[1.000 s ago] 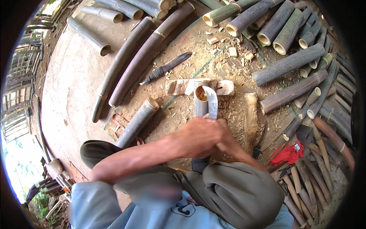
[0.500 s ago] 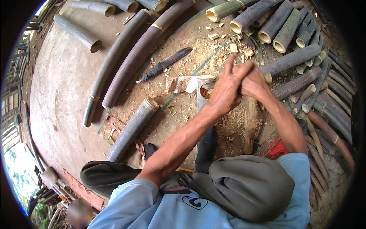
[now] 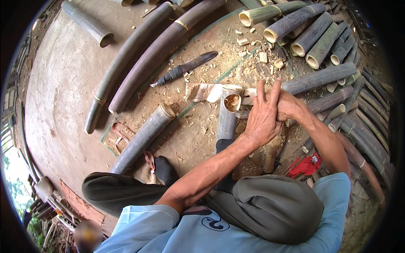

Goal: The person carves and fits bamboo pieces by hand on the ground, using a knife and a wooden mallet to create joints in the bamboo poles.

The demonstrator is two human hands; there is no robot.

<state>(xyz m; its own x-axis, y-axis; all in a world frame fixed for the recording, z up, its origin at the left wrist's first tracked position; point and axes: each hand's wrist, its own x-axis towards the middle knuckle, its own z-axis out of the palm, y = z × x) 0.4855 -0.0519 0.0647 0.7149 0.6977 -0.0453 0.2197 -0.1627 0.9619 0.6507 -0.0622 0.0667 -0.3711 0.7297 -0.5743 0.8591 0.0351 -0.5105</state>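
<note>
Bamboo tube (image 3: 226, 124) sits left of the nearer left hand (image 3: 262, 117) | long axis aimed at floor's (image 3: 67, 84) far edge | right hand (image 3: 287, 104) clasped with left, grip hidden, can't tell

Pale brown, scuffed floor (image 3: 63, 88) spread left of the hands (image 3: 263, 120), marked by thin green lines (image 3: 236, 66) beyond them. Rougher ground (image 3: 360, 225) seen at their near right. Bright daylight (image 3: 7, 159) admitted far left, where greenery (image 3: 15, 173) is glimpsed.

A grey bamboo tube (image 3: 226, 123) points away — scooped open near its far end — a narrow blade (image 3: 242, 114) beside the opening (image 3: 232, 102).
</note>
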